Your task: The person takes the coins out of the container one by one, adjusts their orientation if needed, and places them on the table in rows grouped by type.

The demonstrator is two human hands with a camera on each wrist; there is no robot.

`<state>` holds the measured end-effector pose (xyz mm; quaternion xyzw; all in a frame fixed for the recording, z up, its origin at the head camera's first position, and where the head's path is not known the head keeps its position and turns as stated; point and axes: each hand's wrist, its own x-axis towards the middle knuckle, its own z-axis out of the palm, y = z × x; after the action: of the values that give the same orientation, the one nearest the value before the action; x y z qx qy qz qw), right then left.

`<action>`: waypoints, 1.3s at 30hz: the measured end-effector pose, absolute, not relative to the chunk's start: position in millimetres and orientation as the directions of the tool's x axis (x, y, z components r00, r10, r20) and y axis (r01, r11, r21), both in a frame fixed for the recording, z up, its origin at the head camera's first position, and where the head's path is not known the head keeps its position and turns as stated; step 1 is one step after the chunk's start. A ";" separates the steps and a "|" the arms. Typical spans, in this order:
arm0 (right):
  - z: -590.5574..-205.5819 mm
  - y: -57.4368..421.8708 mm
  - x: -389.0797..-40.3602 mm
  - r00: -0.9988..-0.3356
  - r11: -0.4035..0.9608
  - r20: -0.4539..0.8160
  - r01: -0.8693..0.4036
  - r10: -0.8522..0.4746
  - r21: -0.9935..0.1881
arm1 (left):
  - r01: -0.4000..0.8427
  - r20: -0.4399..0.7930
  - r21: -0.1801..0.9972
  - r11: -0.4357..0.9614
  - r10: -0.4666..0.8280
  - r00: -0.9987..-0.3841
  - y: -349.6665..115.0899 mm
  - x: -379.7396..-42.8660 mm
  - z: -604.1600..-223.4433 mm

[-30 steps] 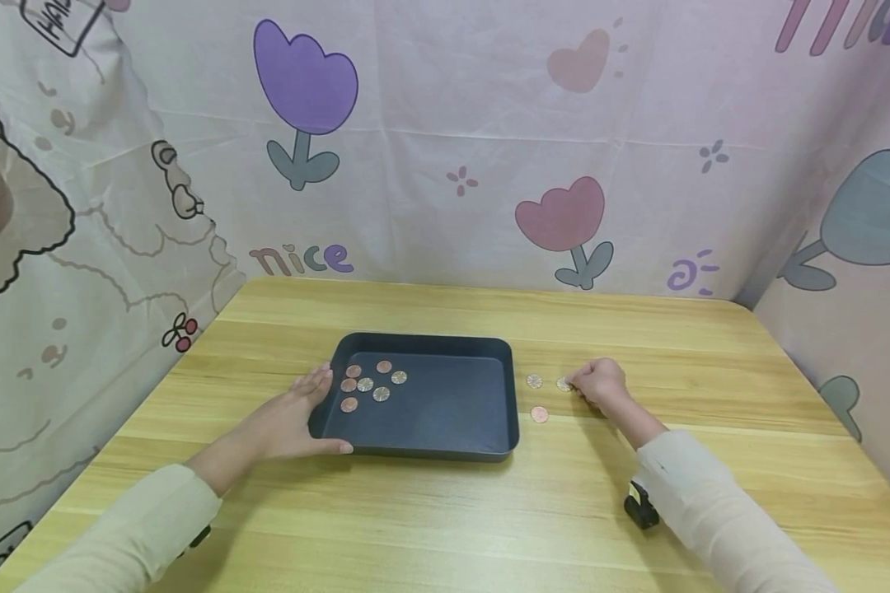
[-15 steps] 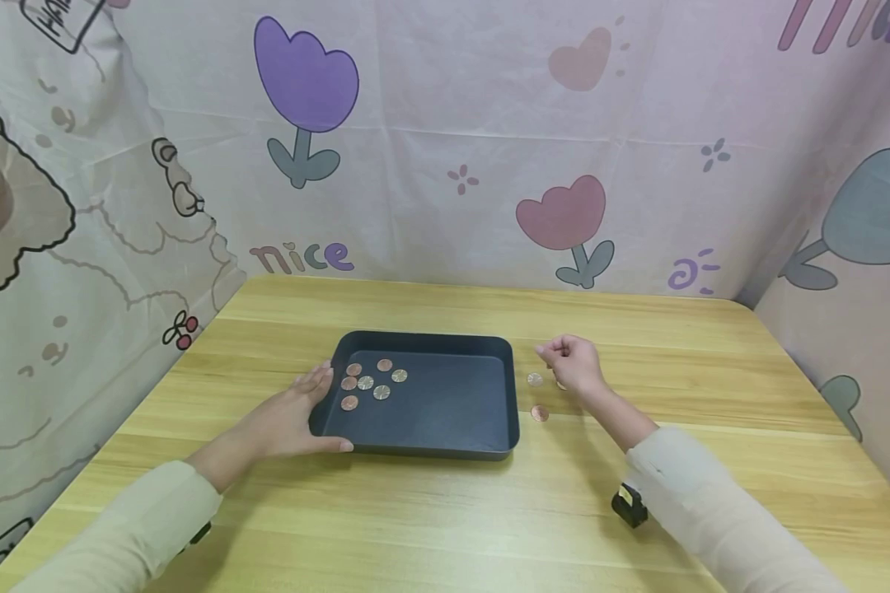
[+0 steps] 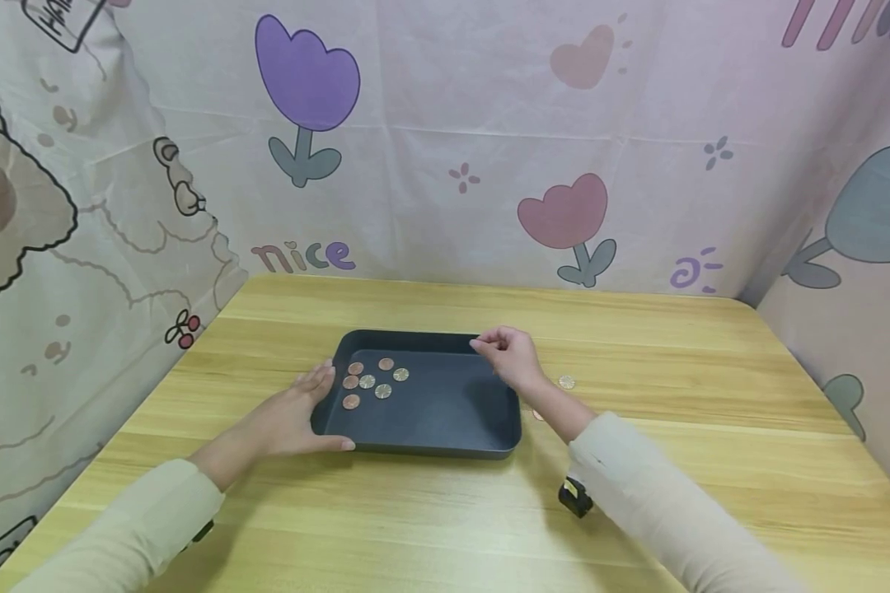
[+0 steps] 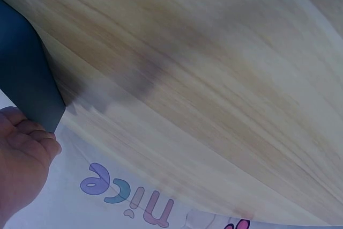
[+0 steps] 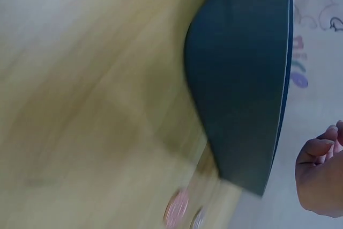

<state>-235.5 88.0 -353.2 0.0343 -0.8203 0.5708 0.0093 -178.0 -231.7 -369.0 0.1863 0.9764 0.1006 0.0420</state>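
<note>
A dark rectangular baking tray (image 3: 445, 451) lies on the table, with several copper and silver coins (image 3: 367, 382) in its left part. My left hand (image 3: 285, 424) holds the tray's near left corner, thumb along the front wall and fingers against the left side. Over the tray's far right corner is my right hand (image 3: 512, 358), thumb and fingertips pinched together on a coin that they hide. Right of the tray lies a silver coin (image 3: 567, 382). A copper coin (image 3: 537, 414) is partly covered by my right forearm; the right wrist view shows a silver coin (image 5: 197, 218) beside it.
The wooden table (image 3: 430, 527) meets a printed cloth backdrop (image 3: 430, 148) behind and at both sides. A small black device (image 3: 575, 497) hangs below my right sleeve.
My right hand has left the coins on the right and moved leftward over the tray's right side, fingertips still pinched. The left hand and the tray stay in place.
</note>
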 end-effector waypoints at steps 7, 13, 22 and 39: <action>-360.9 60.3 -234.6 -0.995 0.291 0.070 -0.089 -0.076 -0.952 | 0.360 -0.042 0.210 0.909 0.376 -0.925 -229.1 -180.5 -369.3; -369.4 38.8 -233.3 -0.989 0.268 0.077 -0.108 -0.122 -0.957 | 0.364 -0.039 0.204 0.909 0.379 -0.925 -227.8 -182.3 -369.7; -391.6 6.3 -236.6 -0.983 0.278 0.049 -0.097 -0.176 -0.956 | 0.364 -0.044 0.208 0.908 0.381 -0.924 -228.1 -181.7 -368.9; -404.0 -31.4 -235.6 -0.958 0.584 0.024 -0.193 -0.284 -0.789 | 0.361 -0.047 0.210 0.909 0.378 -0.925 -232.6 -178.6 -368.2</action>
<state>-235.6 -31.4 -404.0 0.1343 -0.8883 0.4360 -0.0522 -178.6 -232.6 -368.2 0.1893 0.9759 0.0993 0.0434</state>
